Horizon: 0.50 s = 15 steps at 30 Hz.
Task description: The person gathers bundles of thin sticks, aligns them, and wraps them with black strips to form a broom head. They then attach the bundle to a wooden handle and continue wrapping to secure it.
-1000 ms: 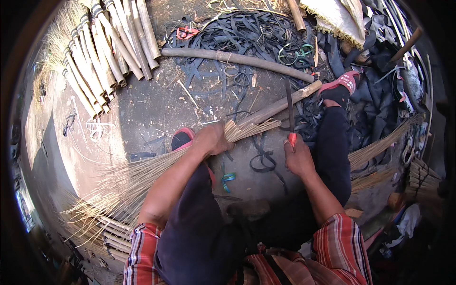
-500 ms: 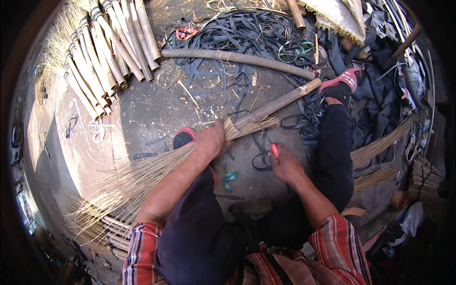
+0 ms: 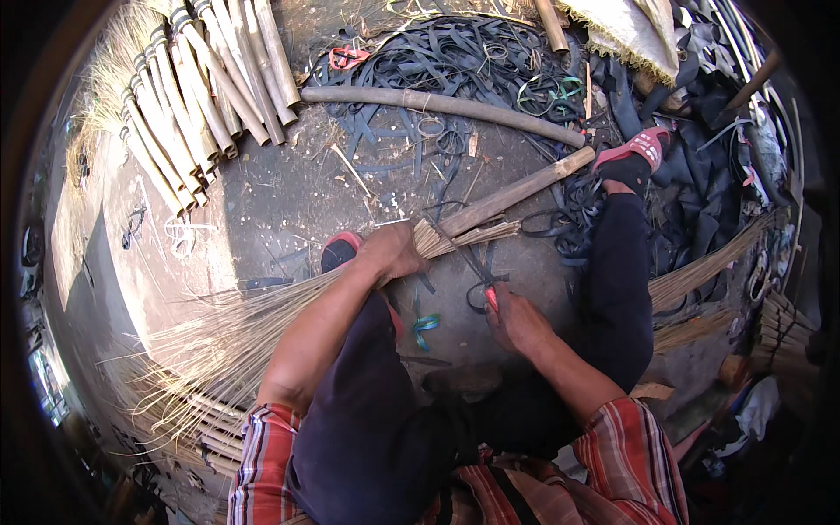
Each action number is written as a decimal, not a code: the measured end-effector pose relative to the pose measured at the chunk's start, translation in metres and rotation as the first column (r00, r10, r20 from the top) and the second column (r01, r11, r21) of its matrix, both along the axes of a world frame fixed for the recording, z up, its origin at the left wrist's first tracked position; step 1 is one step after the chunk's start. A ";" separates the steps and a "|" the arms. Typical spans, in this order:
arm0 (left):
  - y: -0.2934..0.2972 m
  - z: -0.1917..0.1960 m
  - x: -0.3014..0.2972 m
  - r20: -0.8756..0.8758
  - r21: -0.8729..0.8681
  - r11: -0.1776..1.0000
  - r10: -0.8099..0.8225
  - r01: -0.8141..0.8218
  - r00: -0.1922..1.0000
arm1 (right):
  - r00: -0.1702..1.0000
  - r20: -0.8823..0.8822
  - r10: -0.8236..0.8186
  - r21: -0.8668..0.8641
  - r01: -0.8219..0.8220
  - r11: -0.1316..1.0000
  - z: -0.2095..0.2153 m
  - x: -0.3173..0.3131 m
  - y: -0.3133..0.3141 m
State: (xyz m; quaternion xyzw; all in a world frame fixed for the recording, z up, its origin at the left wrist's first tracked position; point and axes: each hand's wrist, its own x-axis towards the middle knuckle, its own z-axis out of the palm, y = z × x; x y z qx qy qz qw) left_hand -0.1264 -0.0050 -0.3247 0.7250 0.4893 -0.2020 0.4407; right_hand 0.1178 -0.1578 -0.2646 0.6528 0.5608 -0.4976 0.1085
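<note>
My left hand (image 3: 395, 252) is wrapped around a broom's stalks where they meet its wooden handle. The stalks (image 3: 232, 328) fan out to the lower left, under my left forearm. The pole-like broom handle (image 3: 525, 188) slants up to the right, its far end by my right foot. Short stalk ends (image 3: 484, 234) jut out beside the handle. Closed on the red grip of a knife (image 3: 492, 298) is my right hand (image 3: 519, 324). Its dark, thin blade seems to point up and left toward the short stalk ends; its tip is hard to make out among dark strips.
Several finished brooms (image 3: 188, 105) lie in a row at the upper left. A bent pole (image 3: 446, 105) crosses in front of a heap of black rubber strips (image 3: 455, 57). More stalks (image 3: 709, 262) lie at the right. A blue-green ribbon (image 3: 425, 324) is between my legs.
My right hand has moved slightly left and down, and the knife's blade now shows near the stalk ends. My left hand keeps its hold on the broom.
</note>
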 end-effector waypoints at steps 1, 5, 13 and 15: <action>0.000 -0.001 -0.001 0.041 0.015 1.000 0.019 -0.019 0.999 | 0.996 0.055 -0.071 0.124 0.063 0.990 0.001 -0.001 -0.001; 0.000 -0.003 -0.003 0.040 0.037 0.999 0.018 -0.020 0.999 | 0.972 0.047 -0.232 0.198 0.219 0.956 -0.002 -0.011 -0.007; -0.014 0.007 -0.004 -0.082 0.185 0.983 0.031 -0.015 0.996 | 0.905 0.010 -0.425 0.249 0.409 0.878 -0.012 0.008 0.006; -0.005 0.006 -0.005 -0.095 0.126 0.992 -0.019 0.031 0.995 | 0.699 0.052 -0.713 0.194 0.694 0.694 -0.018 0.023 0.010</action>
